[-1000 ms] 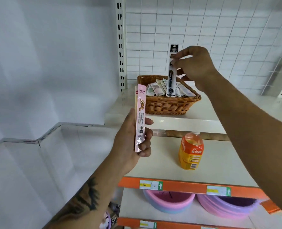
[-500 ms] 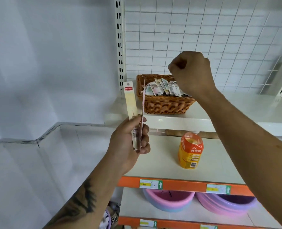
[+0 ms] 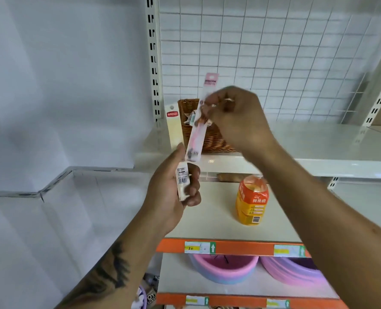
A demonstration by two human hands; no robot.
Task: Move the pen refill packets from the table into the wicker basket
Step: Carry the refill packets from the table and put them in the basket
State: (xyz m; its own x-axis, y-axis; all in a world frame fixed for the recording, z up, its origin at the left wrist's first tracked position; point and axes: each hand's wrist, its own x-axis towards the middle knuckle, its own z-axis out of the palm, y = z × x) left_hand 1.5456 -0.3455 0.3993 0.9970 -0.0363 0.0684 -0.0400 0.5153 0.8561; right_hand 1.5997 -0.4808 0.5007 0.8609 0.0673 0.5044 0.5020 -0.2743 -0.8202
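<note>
While left hand (image 3: pixel 171 192) grips cream packet (image 3: pixel 175 134) (barcode visible) | right hand (image 3: pixel 234 117) fingers pinch pink packet (image 3: pixel 196 134) | wicker basket (image 3: pixel 209 141) behind

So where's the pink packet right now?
In the head view the pink packet is up in the middle, pinched by the right hand in front of the wicker basket, just above the left hand.

Orange bottle (image 3: pixel 252 201) stands above pink bowls (image 3: pixel 224 272).

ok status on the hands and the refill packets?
Right hand pinching pink packet, lifted before wicker basket. Left hand holding cream packet. Path clear.
</note>
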